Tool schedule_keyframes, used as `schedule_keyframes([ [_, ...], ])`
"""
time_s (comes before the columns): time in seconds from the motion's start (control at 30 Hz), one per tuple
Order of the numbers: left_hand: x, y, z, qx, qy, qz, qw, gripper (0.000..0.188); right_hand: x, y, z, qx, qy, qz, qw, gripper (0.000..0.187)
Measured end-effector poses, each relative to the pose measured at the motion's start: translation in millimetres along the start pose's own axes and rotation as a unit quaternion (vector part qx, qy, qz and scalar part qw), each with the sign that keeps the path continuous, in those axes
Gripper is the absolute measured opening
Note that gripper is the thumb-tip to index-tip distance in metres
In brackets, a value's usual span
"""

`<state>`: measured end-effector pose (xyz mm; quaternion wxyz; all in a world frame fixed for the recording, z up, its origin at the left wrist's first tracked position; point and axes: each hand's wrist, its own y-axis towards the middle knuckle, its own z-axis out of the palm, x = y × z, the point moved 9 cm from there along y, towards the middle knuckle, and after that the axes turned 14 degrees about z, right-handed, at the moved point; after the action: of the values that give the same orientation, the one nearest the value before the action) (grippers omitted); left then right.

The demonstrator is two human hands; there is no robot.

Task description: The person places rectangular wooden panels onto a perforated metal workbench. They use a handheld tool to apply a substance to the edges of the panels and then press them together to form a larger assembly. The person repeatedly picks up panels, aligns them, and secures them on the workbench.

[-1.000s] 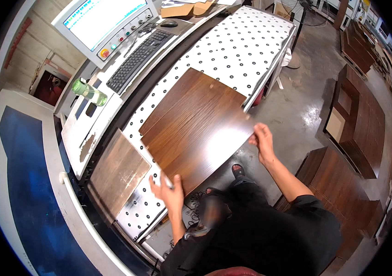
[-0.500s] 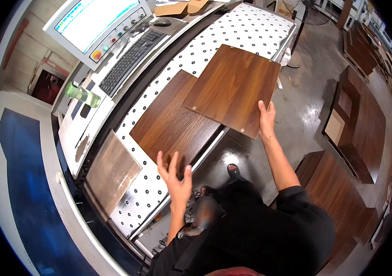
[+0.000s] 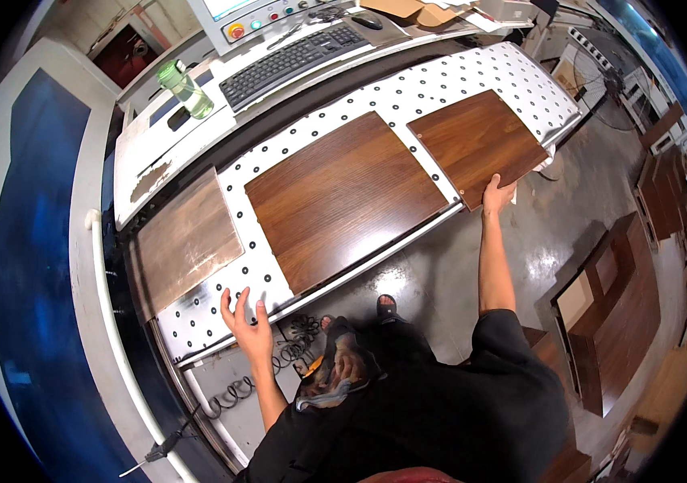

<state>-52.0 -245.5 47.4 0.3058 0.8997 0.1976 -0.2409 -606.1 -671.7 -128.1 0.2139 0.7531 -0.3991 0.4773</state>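
Note:
My right hand [image 3: 498, 196] grips the near edge of a dark brown wood-grain panel [image 3: 479, 137] at the right part of the white dotted table [image 3: 396, 109]. Its near edge reaches past the table's front rail; whether it rests flat I cannot tell. A larger brown wood-grain panel [image 3: 347, 197] lies on the table's middle, a narrow strip of white between the two. My left hand [image 3: 249, 326] hovers at the table's front edge, left of the larger panel's near corner, fingers spread and holding nothing. Left of that panel lies a worn, paler brown board [image 3: 186, 241].
Behind the table, a ledge carries a black keyboard [image 3: 295, 64], a mouse [image 3: 368, 22], a green bottle [image 3: 186, 88] and a control screen [image 3: 235, 10]. A blue and white machine [image 3: 41, 233] stands at left. Brown cabinet pieces [image 3: 617, 314] sit on the floor at right. A coiled black cable [image 3: 231, 394] hangs below.
The held panel has moved right, off the larger panel it overlapped, and lower toward the table. My left hand has drawn away from the larger panel. The view has turned right.

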Motion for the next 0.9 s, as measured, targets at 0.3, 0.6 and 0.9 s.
schedule_keyframes([
  [0.3,164,-7,-7,0.005,0.124,-0.091,0.988,0.057,20,16,54,0.081,-0.088,-0.005,0.993,0.075],
  [0.6,278,37,-17,0.088,0.222,-0.306,0.921,0.114,156,-182,6,0.31,-0.094,-0.374,0.869,0.055],
  [0.9,329,40,-50,0.085,0.206,-0.281,0.933,0.121,143,-251,20,0.267,-0.2,-0.451,0.828,0.053],
])
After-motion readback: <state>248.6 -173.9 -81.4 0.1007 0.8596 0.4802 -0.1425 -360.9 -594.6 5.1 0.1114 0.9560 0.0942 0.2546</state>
